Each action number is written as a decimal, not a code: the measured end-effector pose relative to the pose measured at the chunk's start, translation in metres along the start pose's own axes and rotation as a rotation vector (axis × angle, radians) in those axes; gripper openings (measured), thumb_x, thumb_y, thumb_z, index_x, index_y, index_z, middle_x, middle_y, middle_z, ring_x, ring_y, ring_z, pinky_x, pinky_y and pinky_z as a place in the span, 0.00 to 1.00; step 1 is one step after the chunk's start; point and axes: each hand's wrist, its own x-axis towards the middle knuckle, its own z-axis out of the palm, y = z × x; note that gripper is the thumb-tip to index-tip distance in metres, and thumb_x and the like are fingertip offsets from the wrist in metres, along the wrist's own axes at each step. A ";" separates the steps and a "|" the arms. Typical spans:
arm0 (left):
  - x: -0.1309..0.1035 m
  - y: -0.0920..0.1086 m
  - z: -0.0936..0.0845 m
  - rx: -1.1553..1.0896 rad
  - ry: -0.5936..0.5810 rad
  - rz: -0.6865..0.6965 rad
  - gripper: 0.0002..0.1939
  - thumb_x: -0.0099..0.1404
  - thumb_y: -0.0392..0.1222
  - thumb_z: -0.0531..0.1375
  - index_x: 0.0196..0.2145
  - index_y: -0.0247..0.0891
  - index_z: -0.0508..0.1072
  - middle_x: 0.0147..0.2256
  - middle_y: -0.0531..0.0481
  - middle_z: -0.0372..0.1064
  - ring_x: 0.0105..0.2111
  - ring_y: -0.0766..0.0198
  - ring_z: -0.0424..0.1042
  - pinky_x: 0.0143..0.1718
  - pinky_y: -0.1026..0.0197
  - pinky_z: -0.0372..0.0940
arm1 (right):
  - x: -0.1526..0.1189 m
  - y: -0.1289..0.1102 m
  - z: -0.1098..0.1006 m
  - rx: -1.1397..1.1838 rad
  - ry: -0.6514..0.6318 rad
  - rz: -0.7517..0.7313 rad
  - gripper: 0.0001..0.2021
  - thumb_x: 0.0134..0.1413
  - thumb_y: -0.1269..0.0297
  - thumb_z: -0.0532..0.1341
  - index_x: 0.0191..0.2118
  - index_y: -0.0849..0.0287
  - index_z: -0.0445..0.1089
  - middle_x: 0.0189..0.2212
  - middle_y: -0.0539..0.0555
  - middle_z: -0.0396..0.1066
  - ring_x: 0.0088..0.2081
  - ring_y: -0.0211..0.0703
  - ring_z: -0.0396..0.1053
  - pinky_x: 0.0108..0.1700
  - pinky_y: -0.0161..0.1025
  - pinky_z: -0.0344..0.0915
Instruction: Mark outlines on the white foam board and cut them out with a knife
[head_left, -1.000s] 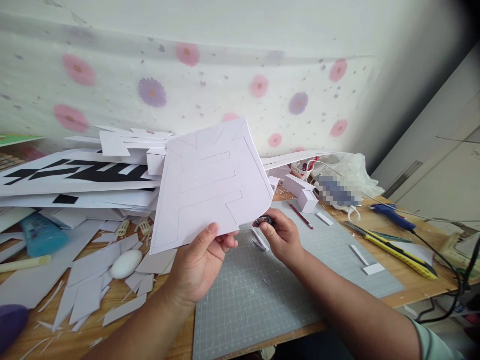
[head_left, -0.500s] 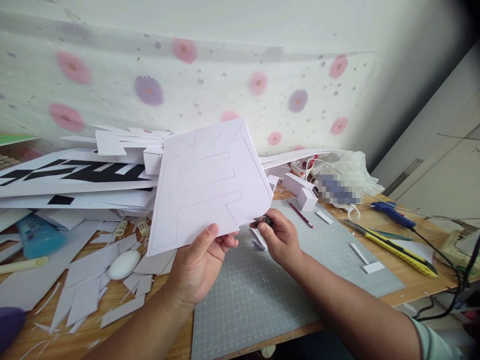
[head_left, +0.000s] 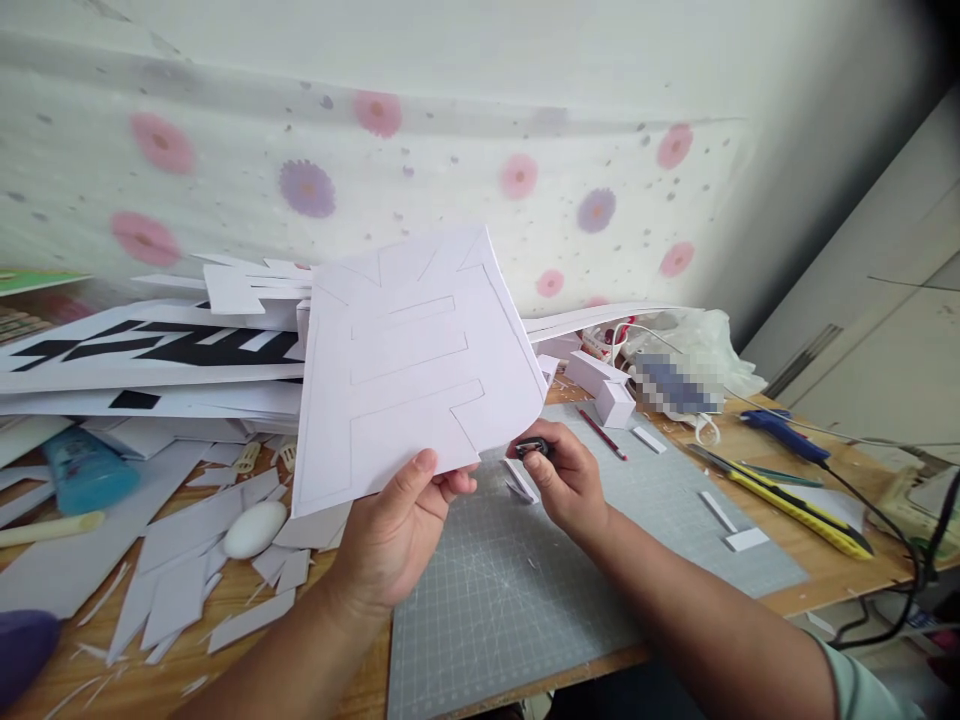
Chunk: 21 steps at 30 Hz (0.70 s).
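Swung slightly leftward since the earlier frame, a white board [head_left: 412,350] rises from the left hand [head_left: 397,530], its thumb on the front and fingers behind, pinching the lower edge. Thumb and curled fingers of the right hand [head_left: 570,480] pinch a black tool [head_left: 532,447], just below the board's rounded corner; whether the 2 touch cannot be told. From the right fingers, the board lies up and to the left, pencilled face toward the wearer; foreshortening hides which axis is longer. Its bulk is nearer the left hand, that corner nearer the right. Strips [head_left: 523,482] lie just below the right fingers on a gray mat [head_left: 510,600], over which room opens between the forearms. Farther right are a pencil [head_left: 602,433] and a yellow knife [head_left: 802,505]; scraps [head_left: 176,590] spread left of the left hand.
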 end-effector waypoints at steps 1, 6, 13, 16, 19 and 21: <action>0.000 0.000 0.000 0.001 -0.003 0.000 0.09 0.59 0.37 0.63 0.39 0.41 0.75 0.31 0.52 0.70 0.29 0.64 0.69 0.29 0.62 0.69 | 0.000 -0.001 0.001 0.011 0.013 0.006 0.09 0.63 0.56 0.55 0.41 0.54 0.67 0.30 0.52 0.72 0.31 0.41 0.69 0.34 0.39 0.66; -0.001 -0.002 0.003 0.007 -0.015 -0.008 0.08 0.59 0.37 0.64 0.38 0.41 0.76 0.34 0.51 0.71 0.30 0.64 0.69 0.29 0.62 0.69 | -0.001 -0.001 0.006 0.016 0.042 0.004 0.07 0.63 0.60 0.56 0.44 0.53 0.66 0.32 0.52 0.73 0.32 0.41 0.70 0.34 0.38 0.67; 0.000 -0.003 0.002 0.020 0.004 -0.015 0.08 0.59 0.36 0.63 0.39 0.42 0.75 0.34 0.52 0.71 0.30 0.65 0.69 0.29 0.62 0.69 | -0.002 0.005 0.004 0.010 -0.008 0.054 0.09 0.62 0.57 0.56 0.43 0.53 0.67 0.32 0.52 0.73 0.31 0.42 0.72 0.33 0.39 0.67; 0.001 -0.002 0.000 0.026 0.006 -0.015 0.08 0.59 0.36 0.63 0.39 0.41 0.76 0.34 0.52 0.72 0.29 0.65 0.69 0.29 0.62 0.69 | 0.001 0.004 0.002 -0.001 -0.041 0.029 0.08 0.62 0.58 0.55 0.43 0.53 0.66 0.32 0.52 0.73 0.32 0.42 0.72 0.34 0.39 0.67; 0.001 -0.003 -0.001 0.023 0.012 -0.012 0.09 0.59 0.36 0.64 0.39 0.41 0.76 0.33 0.52 0.72 0.29 0.65 0.70 0.29 0.62 0.69 | 0.004 0.003 0.000 -0.036 -0.053 0.002 0.09 0.63 0.57 0.55 0.43 0.54 0.66 0.31 0.52 0.73 0.31 0.42 0.71 0.34 0.39 0.68; 0.002 -0.004 -0.001 0.017 0.013 -0.006 0.09 0.59 0.36 0.64 0.40 0.41 0.75 0.34 0.52 0.72 0.29 0.65 0.70 0.29 0.62 0.69 | 0.004 0.003 0.000 -0.044 -0.047 -0.002 0.10 0.63 0.56 0.55 0.42 0.55 0.67 0.30 0.52 0.73 0.31 0.42 0.71 0.33 0.39 0.67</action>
